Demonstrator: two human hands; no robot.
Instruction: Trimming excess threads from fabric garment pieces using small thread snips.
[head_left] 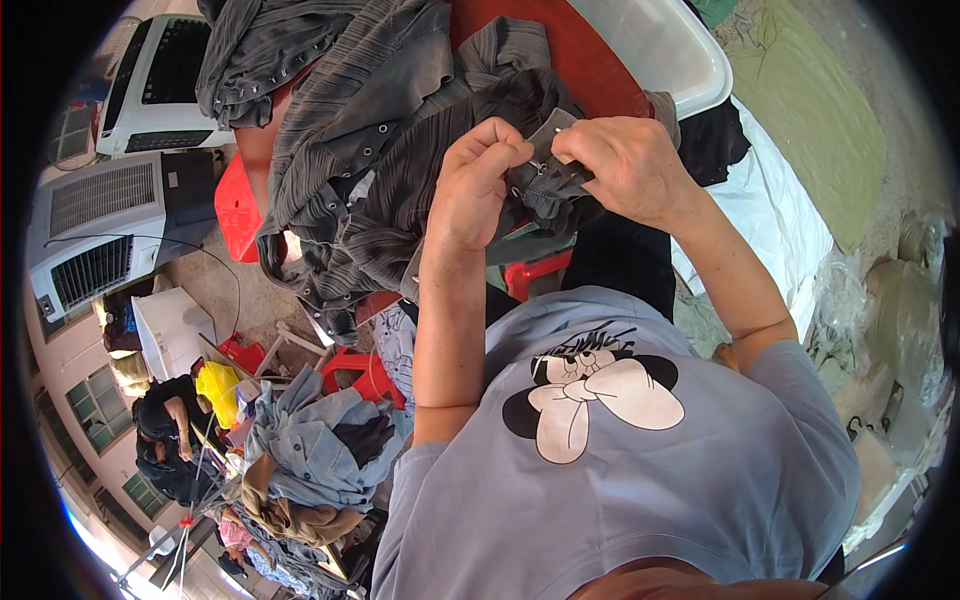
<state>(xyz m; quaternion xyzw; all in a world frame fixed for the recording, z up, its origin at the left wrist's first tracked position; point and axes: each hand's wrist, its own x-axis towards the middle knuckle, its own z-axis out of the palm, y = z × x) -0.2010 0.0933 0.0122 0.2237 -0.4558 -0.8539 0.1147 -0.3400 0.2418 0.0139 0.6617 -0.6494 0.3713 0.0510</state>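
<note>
At the frame's upper centre, we pinch the grey garment (pixel 556 184) between the fingertips of our left hand (pixel 470 185) and right hand (pixel 640 172), apparently working its metal fitting (pixel 541 167), which calls for steady tension.

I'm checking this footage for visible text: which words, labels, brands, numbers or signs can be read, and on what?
Black stylised lettering on the grey-blue T-shirt, above a cartoon print: wording not copied out here.
Small dark mark on the lower white air cooler: too small to read.
Dark cloth being handled: no readable text.
</note>
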